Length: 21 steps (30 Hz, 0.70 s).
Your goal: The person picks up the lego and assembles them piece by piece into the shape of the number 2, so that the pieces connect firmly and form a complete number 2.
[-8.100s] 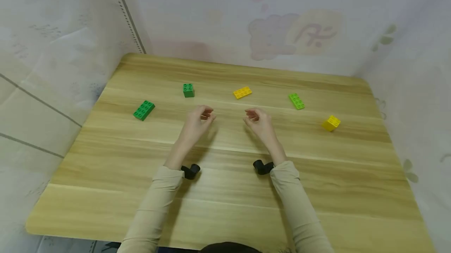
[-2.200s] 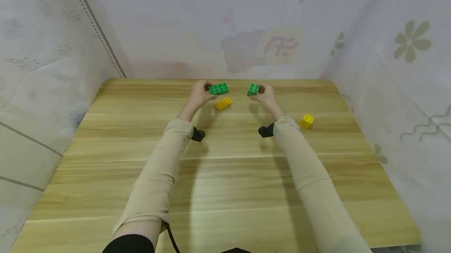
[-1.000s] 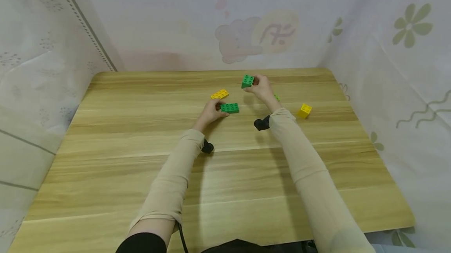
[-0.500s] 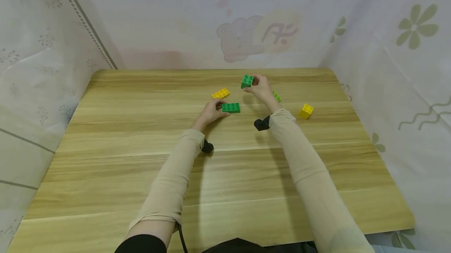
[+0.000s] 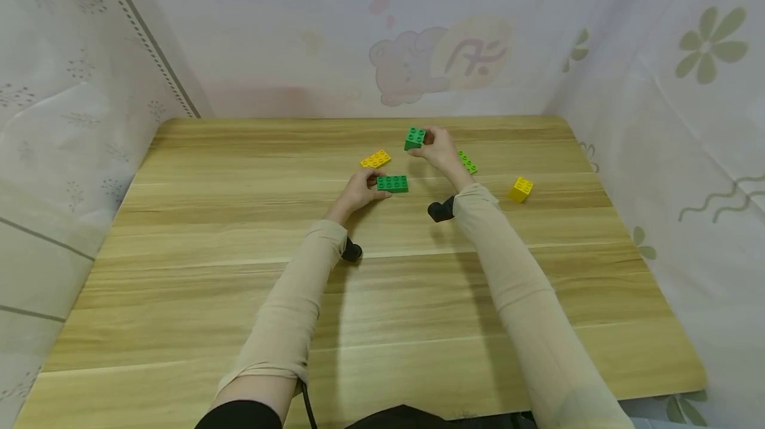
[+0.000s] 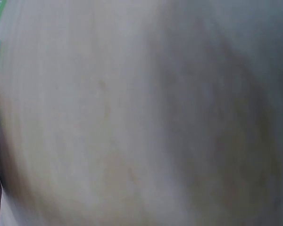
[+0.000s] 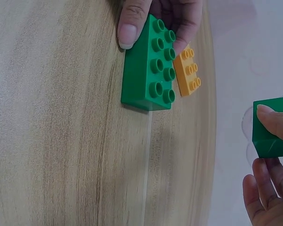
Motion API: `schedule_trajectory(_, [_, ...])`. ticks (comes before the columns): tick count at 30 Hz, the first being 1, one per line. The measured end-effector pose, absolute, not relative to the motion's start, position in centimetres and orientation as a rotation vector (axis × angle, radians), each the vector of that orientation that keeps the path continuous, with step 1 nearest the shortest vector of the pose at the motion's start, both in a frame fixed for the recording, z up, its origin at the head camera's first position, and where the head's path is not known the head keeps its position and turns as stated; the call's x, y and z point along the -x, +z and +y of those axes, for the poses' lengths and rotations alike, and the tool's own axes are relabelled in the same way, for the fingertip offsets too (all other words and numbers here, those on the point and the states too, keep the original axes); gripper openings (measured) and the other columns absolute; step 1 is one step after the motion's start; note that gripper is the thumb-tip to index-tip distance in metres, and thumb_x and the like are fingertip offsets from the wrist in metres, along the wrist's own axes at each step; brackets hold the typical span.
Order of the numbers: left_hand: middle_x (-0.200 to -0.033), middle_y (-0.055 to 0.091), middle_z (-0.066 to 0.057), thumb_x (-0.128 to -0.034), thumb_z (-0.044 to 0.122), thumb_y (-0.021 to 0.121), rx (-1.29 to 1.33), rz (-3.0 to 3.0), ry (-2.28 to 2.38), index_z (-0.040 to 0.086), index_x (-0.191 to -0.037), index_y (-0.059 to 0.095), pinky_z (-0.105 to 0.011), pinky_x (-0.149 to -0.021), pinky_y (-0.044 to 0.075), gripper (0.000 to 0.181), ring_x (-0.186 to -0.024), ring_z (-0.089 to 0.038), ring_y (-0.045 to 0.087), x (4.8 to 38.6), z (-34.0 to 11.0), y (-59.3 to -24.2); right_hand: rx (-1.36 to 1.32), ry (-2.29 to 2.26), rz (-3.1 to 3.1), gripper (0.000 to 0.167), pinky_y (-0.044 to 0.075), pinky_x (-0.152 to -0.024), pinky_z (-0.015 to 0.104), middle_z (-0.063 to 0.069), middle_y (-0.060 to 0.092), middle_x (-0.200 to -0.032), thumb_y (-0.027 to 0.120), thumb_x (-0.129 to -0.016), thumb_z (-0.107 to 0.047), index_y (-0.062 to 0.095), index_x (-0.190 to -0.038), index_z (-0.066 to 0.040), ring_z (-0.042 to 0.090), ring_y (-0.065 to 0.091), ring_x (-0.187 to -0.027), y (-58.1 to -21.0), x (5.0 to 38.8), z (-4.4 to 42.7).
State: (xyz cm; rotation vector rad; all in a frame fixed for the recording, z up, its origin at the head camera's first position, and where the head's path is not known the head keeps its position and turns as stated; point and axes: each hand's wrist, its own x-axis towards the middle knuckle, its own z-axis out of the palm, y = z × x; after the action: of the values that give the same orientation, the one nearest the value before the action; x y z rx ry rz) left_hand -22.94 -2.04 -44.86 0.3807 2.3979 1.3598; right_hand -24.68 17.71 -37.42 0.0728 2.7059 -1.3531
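Head view: sm. green brick (image 5: 415, 139), pinched by R hand (image 5: 441, 152), is nudged frame-left, upper ctr.; lg. green brick (image 5: 392, 184) is gripped by L hand (image 5: 358, 190); gap cut slightly, not yet joined.

The left hand (image 5: 360, 190) and right hand (image 5: 441, 151) are bare; the left sleeve (image 5: 277, 309) is thin, creased beige, with a gathered near edge; nearer still come a black band (image 5: 241, 414) and a thin black cable (image 5: 308, 406); the right sleeve (image 5: 520, 283) matches in beige; the left wrist mount (image 5: 352, 251) and right wrist mount (image 5: 441, 210) are stubby, rounded, black.
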Motion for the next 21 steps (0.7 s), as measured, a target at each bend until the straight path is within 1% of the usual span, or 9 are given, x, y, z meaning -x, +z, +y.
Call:
schedule_trajectory(9, [-0.125, 0.05, -0.012, -0.082, 0.013, 0.067, -0.381, 2.396, 1.357, 0.004, -0.122, 0.051, -0.036, -0.102, 0.04, 0.044, -0.115, -0.025, 0.048, 23.02, -2.09, -44.96, -0.077, -1.363, 2.699, 0.062, 0.042, -0.097, 0.039, 0.015, 0.051, -0.125, 0.068, -0.082, -0.017, 0.041, -0.135, -0.004, 0.027, 0.047, -0.114, -37.44, 24.79, 17.61])
schedule_trajectory(17, [-0.124, 0.051, -0.013, -0.0814, 0.013, 0.068, -0.381, 2.403, 1.349, 0.003, -0.122, 0.051, -0.036, -0.102, 0.04, 0.045, -0.115, -0.025, 0.048, 23.15, -2.03, -44.96, -0.074, -1.337, 2.71, 0.064, 0.041, -0.098, 0.04, 0.016, 0.048, -0.128, 0.068, -0.082, -0.019, 0.038, -0.137, -0.004, 0.028, 0.046, -0.116, -37.36, 24.75, 17.36])
schedule_trajectory(21, [-0.125, 0.051, -0.013, -0.0814, 0.014, 0.068, -0.381, 2.405, 1.344, 0.004, -0.122, 0.051, -0.036, -0.102, 0.04, 0.045, -0.115, -0.025, 0.048, 23.14, -2.06, -44.91, -0.072, -1.348, 2.711, 0.062, 0.042, -0.097, 0.04, 0.016, 0.05, -0.126, 0.068, -0.082, -0.018, 0.04, -0.136, -0.004, 0.028, 0.047, -0.115, -37.28, 24.78, 17.09])
